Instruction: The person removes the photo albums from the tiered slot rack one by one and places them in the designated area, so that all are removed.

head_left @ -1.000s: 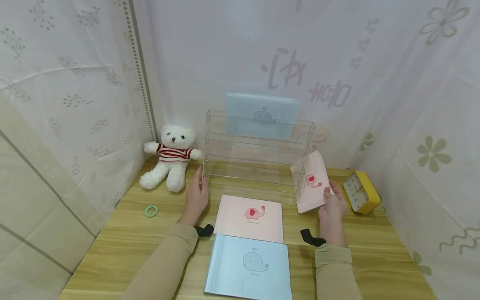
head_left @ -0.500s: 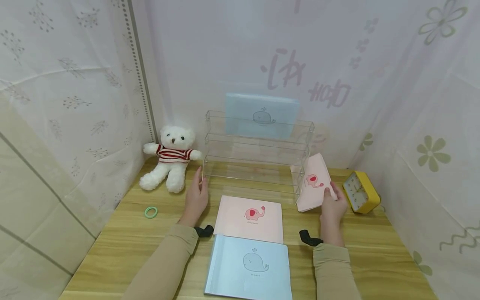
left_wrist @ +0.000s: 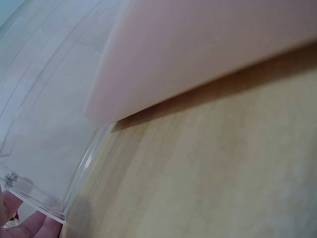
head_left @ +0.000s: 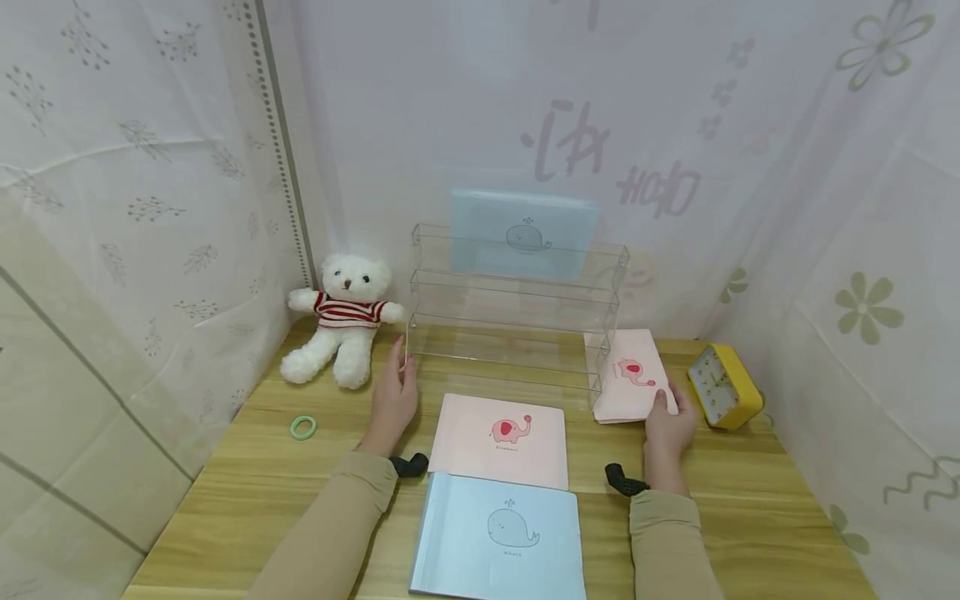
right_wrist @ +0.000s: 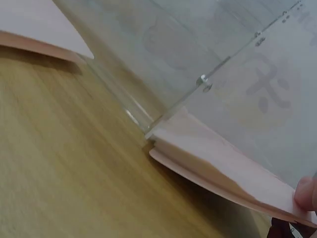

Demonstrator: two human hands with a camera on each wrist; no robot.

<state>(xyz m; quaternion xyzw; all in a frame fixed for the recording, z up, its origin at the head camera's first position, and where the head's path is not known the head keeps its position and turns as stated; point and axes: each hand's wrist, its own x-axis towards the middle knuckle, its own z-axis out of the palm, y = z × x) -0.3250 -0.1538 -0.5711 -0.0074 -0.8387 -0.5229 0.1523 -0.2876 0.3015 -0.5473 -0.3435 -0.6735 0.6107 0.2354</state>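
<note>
At the rack's left end, my left hand holds the edge of the clear acrylic display rack; its fingertips show beside the side panel in the left wrist view. To the right, my right hand pinches the outer edge of a pink elephant booklet, with the thumb on top. The booklet lies low against the rack's right end, almost flat on the table. A second pink elephant booklet and a blue whale booklet lie in front of the rack, between my forearms.
Another blue whale booklet stands in the rack's top tier. A white teddy bear in a striped sweater sits left of the rack. A green ring lies near it. A yellow clock stands close beyond my right hand.
The pink booklet in my right hand has tipped down from a steep tilt to nearly flat beside the rack. My left hand has stayed at the rack's left end.
</note>
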